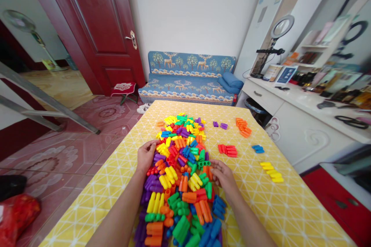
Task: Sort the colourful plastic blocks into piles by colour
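A long pile of colourful plastic building blocks (182,177), each made of joined bullet-shaped tubes, lies down the middle of the table. At its left edge is my left hand (146,156), fingers bent and closed against the blocks; what they hold, if anything, is hidden. On the opposite side my right hand (223,177) has its fingertips closed at the end of a green block (204,163) whose round openings face me. Close to that hand lie an orange block (206,171) and several blue blocks (219,206).
Right of the pile sit sorted groups: purple blocks (223,126), orange blocks (242,127), red blocks (227,150), blue blocks (257,149) and yellow blocks (271,172). A yellow patterned cloth (98,204) covers the table. Beyond are a blue sofa (185,81) and a white dresser (313,135).
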The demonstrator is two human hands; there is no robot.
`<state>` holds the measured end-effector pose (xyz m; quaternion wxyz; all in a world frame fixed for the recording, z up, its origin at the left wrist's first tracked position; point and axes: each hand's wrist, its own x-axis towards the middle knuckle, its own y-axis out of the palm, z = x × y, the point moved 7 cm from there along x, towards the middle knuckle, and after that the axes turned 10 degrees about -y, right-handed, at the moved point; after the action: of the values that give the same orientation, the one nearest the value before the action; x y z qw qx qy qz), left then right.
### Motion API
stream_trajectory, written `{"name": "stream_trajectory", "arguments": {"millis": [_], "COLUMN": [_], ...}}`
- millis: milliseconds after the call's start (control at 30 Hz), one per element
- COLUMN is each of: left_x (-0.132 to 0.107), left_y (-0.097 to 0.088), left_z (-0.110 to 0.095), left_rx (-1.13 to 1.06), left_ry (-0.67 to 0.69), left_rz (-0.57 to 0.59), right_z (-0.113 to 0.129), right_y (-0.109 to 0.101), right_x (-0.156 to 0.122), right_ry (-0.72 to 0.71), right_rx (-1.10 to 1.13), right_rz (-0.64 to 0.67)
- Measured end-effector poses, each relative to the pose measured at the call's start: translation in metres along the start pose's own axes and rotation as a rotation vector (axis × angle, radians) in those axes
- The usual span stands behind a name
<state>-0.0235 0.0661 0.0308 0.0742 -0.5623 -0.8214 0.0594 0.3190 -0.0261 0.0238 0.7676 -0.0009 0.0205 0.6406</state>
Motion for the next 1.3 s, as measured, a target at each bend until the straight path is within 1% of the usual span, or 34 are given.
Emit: {"name": "stream_trajectory", "arguments": {"millis": [133, 200, 267, 333, 367, 433, 467, 533, 567, 700, 767, 867, 967, 1033, 1100, 1200, 1233, 1300], "left_x": [0.001, 0.002, 0.002, 0.002, 0.002, 0.001, 0.001, 0.001, 0.001, 0.003, 0.003, 0.002, 0.002, 0.002, 0.002, 0.001, 0.001, 0.001], "left_y": [0.0, 0.0, 0.0, 0.0, 0.0, 0.0, 0.0, 0.001, 0.001, 0.001, 0.0, 0.0, 0.0, 0.0, 0.0, 0.0, 0.0, 0.0], "left_z": [0.003, 0.004, 0.004, 0.004, 0.003, 0.003, 0.003, 0.003, 0.004, 0.006, 0.006, 0.006, 0.005, 0.006, 0.007, 0.006, 0.005, 0.004], "left_rx": [0.001, 0.005, 0.007, 0.007, 0.005, 0.002, -0.001, -0.009, -0.011, -0.01, -0.012, -0.013, -0.014, -0.015, -0.014, -0.009, -0.006, 0.001], "left_ry": [0.001, 0.004, 0.008, 0.008, 0.006, 0.002, 0.001, -0.002, -0.003, 0.001, 0.005, 0.01, 0.01, -0.001, -0.014, -0.006, -0.001, 0.0], "left_rz": [0.001, 0.003, 0.004, 0.005, 0.004, 0.003, 0.002, 0.003, 0.003, 0.004, 0.002, -0.001, 0.0, 0.003, 0.009, 0.007, 0.005, -0.003], "right_z": [-0.007, -0.004, 0.009, 0.028, 0.035, 0.041, 0.039, 0.033, 0.03, 0.02, 0.015, 0.013, 0.014, 0.02, 0.032, 0.058, 0.066, 0.077], "right_y": [-0.003, -0.009, -0.021, -0.036, -0.041, -0.046, -0.046, -0.045, -0.045, -0.048, -0.046, -0.041, -0.039, -0.043, -0.054, -0.087, -0.101, -0.128], "right_x": [-0.002, -0.003, -0.003, -0.006, -0.008, -0.012, -0.013, -0.015, -0.016, -0.015, -0.013, -0.011, -0.008, -0.002, 0.01, 0.042, 0.056, 0.089], "right_ry": [-0.024, -0.08, -0.231, -0.429, -0.506, -0.578, -0.579, -0.561, -0.552, -0.498, -0.474, -0.491, -0.517, -0.546, -0.602, -0.686, -0.691, -0.639], "right_rx": [-0.015, -0.078, -0.203, -0.394, -0.506, -0.706, -0.778, -0.85, -0.862, -0.902, -0.91, -0.911, -0.903, -0.895, -0.897, -0.948, -0.987, -1.103], "right_rz": [0.016, 0.025, -0.021, -0.098, -0.119, -0.086, -0.042, 0.03, 0.043, 0.027, 0.076, 0.161, 0.189, 0.195, 0.172, 0.054, 0.002, -0.098]}}
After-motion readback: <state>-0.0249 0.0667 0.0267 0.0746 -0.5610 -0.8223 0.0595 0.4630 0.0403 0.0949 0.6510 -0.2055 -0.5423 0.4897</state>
